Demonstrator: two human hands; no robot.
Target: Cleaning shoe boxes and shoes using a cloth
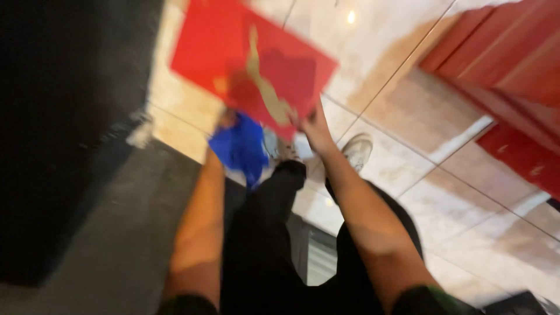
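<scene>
Open tiled floor (443, 192) rightward; red cabinet (513, 76) beyond, dark wall (64, 116) left.

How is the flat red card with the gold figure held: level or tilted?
Tilted. The flat red card with the gold figure slants down toward the right hand, which grips its lower edge; motion blur hides finer detail.

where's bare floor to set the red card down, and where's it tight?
Bare tile lies open between the right hand and the red cabinet, and again past the red card at the top. It is crowded under the card: the blue cloth at the left hand, both legs and the shoe.
</scene>
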